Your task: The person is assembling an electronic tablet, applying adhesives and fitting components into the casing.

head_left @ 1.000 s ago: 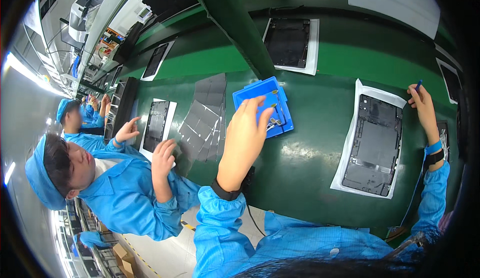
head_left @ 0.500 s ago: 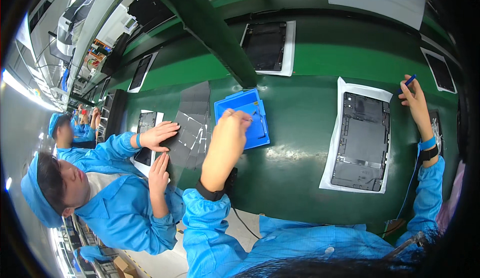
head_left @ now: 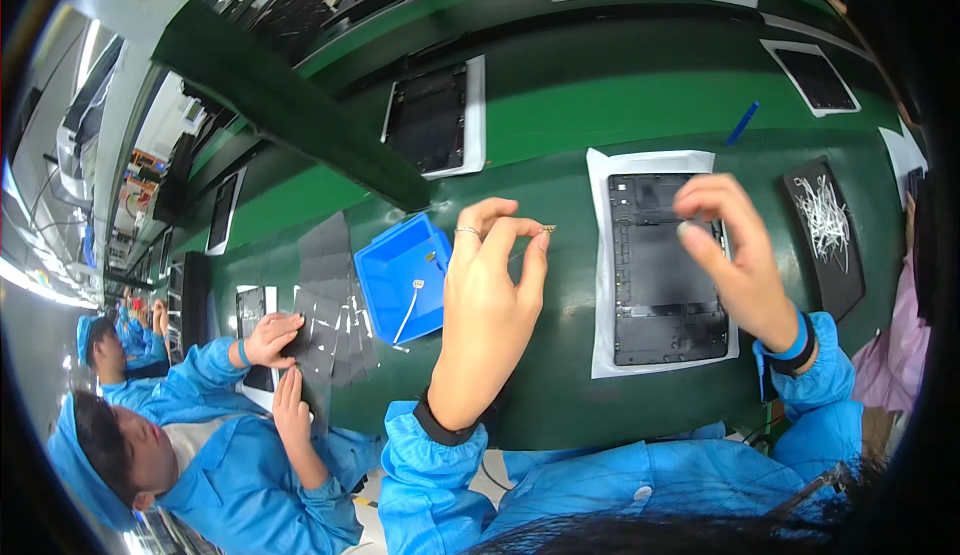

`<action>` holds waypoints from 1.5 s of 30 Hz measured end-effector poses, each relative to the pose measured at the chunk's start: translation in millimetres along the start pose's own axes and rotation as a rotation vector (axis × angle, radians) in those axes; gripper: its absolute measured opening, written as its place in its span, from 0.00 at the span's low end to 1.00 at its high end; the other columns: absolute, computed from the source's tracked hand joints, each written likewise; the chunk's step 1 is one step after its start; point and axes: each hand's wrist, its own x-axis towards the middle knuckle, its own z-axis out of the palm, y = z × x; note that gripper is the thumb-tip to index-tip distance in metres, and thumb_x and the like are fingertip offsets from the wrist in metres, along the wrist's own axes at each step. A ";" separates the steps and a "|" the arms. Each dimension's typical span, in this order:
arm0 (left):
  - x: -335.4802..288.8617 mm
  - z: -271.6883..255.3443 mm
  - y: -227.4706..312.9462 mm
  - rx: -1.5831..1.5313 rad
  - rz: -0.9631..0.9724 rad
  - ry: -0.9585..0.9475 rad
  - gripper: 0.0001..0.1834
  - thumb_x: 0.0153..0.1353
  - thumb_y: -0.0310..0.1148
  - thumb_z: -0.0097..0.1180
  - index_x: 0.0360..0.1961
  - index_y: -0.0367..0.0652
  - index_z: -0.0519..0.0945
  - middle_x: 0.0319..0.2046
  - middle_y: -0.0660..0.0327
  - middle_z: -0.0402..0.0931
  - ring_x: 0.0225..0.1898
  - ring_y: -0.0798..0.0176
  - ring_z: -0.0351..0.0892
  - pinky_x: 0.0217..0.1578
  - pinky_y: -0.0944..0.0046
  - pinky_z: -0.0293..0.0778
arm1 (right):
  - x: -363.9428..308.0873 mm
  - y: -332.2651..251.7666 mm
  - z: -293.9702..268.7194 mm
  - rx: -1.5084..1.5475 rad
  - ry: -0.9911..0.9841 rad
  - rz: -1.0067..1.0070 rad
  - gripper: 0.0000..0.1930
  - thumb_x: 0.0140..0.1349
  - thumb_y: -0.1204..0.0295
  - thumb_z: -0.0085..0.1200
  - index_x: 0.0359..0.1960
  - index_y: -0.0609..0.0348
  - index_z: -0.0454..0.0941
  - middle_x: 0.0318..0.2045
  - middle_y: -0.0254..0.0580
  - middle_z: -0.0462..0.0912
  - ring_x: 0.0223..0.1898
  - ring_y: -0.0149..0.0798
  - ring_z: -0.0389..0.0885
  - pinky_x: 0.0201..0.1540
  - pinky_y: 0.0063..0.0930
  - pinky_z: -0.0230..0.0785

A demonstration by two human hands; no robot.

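My left hand (head_left: 492, 305) is raised between the blue tray and the tablet. Its thumb and forefinger pinch a small gold-coloured part (head_left: 548, 229), too small to name its kind. My right hand (head_left: 735, 260) hovers over the right side of an opened tablet (head_left: 665, 265), fingers curved and apart, with nothing in them. The tablet's black inner face is up, on a white sheet (head_left: 602, 355). The blue tray (head_left: 372, 273) to the left holds a thin white cable (head_left: 407, 315) with a small square end and a little gold piece.
A blue pen-like tool (head_left: 743, 123) lies beyond the tablet. At right stands a black tray (head_left: 840, 290) of white strips (head_left: 825, 217). Other tablets lie on the green line (head_left: 560, 115). A green post (head_left: 290, 105) slants at left; a co-worker's hands (head_left: 280, 340) rest by dark sheets (head_left: 330, 255).
My left hand has come out of the blue tray, rightward, with the small gold-coloured part. My right hand has let go of the blue tool and moved over the tablet. The view has shifted right.
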 end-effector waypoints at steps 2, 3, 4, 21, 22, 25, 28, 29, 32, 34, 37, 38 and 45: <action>3.0 13.3 2.9 -0.152 -0.005 -0.029 0.06 0.63 0.24 0.68 0.39 0.34 0.85 0.46 0.52 0.88 0.44 0.53 0.88 0.46 0.58 0.80 | -5.4 0.0 8.3 0.110 -0.081 0.013 0.06 0.69 0.77 0.60 0.44 0.66 0.83 0.42 0.43 0.83 0.44 0.36 0.81 0.47 0.28 0.73; 2.1 19.5 6.4 -0.176 0.030 -0.018 0.05 0.62 0.21 0.67 0.39 0.33 0.85 0.44 0.51 0.89 0.43 0.55 0.90 0.45 0.60 0.84 | -8.5 -2.9 14.4 0.163 -0.125 0.049 0.06 0.70 0.77 0.60 0.44 0.67 0.84 0.41 0.44 0.84 0.40 0.34 0.83 0.43 0.26 0.75; 1.3 27.6 11.8 -0.266 0.026 -0.043 0.05 0.61 0.19 0.67 0.39 0.32 0.85 0.44 0.51 0.89 0.43 0.57 0.91 0.45 0.62 0.85 | -10.2 -5.3 20.9 0.205 -0.127 0.064 0.06 0.71 0.76 0.60 0.45 0.67 0.83 0.40 0.43 0.84 0.39 0.33 0.84 0.41 0.26 0.76; -5.0 47.7 36.1 -0.821 -0.264 -0.214 0.10 0.65 0.16 0.67 0.46 0.28 0.83 0.50 0.47 0.86 0.53 0.57 0.88 0.54 0.63 0.85 | -14.3 3.9 20.8 0.389 -0.067 0.162 0.08 0.72 0.73 0.62 0.45 0.67 0.84 0.39 0.40 0.84 0.36 0.28 0.84 0.38 0.23 0.76; -4.1 48.5 37.6 -0.862 -0.327 -0.194 0.10 0.65 0.16 0.66 0.47 0.27 0.83 0.50 0.46 0.86 0.53 0.57 0.88 0.55 0.63 0.85 | -16.7 6.3 20.8 0.365 -0.035 0.138 0.08 0.71 0.74 0.62 0.45 0.68 0.84 0.39 0.41 0.84 0.36 0.29 0.84 0.38 0.23 0.75; -5.7 57.7 35.4 -0.812 -0.288 -0.187 0.12 0.66 0.16 0.65 0.50 0.26 0.82 0.50 0.45 0.86 0.53 0.57 0.88 0.56 0.62 0.85 | -21.3 0.6 20.6 0.278 0.011 0.055 0.07 0.70 0.76 0.62 0.45 0.68 0.84 0.38 0.42 0.85 0.35 0.30 0.84 0.38 0.24 0.76; -9.6 64.2 36.0 -0.832 -0.281 -0.239 0.13 0.67 0.15 0.65 0.52 0.27 0.83 0.53 0.44 0.85 0.55 0.56 0.87 0.57 0.61 0.84 | -21.4 -2.2 20.6 0.207 0.045 -0.009 0.06 0.70 0.78 0.61 0.43 0.69 0.85 0.37 0.44 0.85 0.35 0.31 0.84 0.38 0.25 0.76; -9.9 66.3 35.2 -0.833 -0.280 -0.244 0.13 0.67 0.15 0.65 0.52 0.27 0.83 0.53 0.44 0.85 0.55 0.56 0.87 0.57 0.61 0.84 | -21.6 -1.8 20.2 0.199 0.061 -0.015 0.05 0.70 0.78 0.61 0.42 0.70 0.85 0.37 0.44 0.86 0.35 0.32 0.84 0.38 0.26 0.76; -11.6 69.9 32.1 -1.034 -0.264 -0.286 0.14 0.68 0.16 0.63 0.54 0.29 0.85 0.56 0.45 0.84 0.57 0.56 0.85 0.61 0.59 0.81 | -21.0 5.3 20.4 0.256 0.121 -0.002 0.06 0.70 0.78 0.61 0.42 0.70 0.85 0.37 0.44 0.86 0.34 0.31 0.84 0.38 0.27 0.76; -11.9 70.1 27.5 -1.052 -0.266 -0.369 0.15 0.71 0.17 0.60 0.57 0.33 0.85 0.62 0.47 0.80 0.61 0.58 0.82 0.61 0.63 0.81 | -22.3 7.4 20.2 0.310 0.129 0.046 0.06 0.70 0.77 0.61 0.42 0.70 0.85 0.37 0.44 0.86 0.34 0.31 0.84 0.38 0.27 0.76; -10.6 68.3 30.6 -1.115 -0.332 -0.409 0.15 0.71 0.17 0.60 0.57 0.33 0.85 0.61 0.50 0.79 0.60 0.60 0.82 0.61 0.65 0.80 | -26.7 8.5 14.3 0.350 0.107 0.126 0.06 0.70 0.77 0.61 0.43 0.70 0.85 0.37 0.44 0.86 0.34 0.31 0.84 0.38 0.26 0.75; -10.5 68.6 30.6 -1.113 -0.333 -0.409 0.15 0.71 0.17 0.60 0.57 0.33 0.85 0.61 0.50 0.79 0.60 0.60 0.82 0.61 0.65 0.80 | -27.9 7.6 12.1 0.334 0.077 0.160 0.06 0.71 0.77 0.61 0.43 0.70 0.85 0.37 0.43 0.86 0.34 0.31 0.83 0.38 0.26 0.75; -10.5 72.8 39.2 -1.009 -0.279 -0.269 0.14 0.66 0.14 0.64 0.52 0.32 0.87 0.55 0.53 0.79 0.56 0.61 0.82 0.58 0.63 0.84 | -28.5 6.4 14.5 0.317 0.068 0.139 0.06 0.71 0.77 0.61 0.43 0.69 0.85 0.36 0.42 0.86 0.33 0.31 0.82 0.37 0.25 0.74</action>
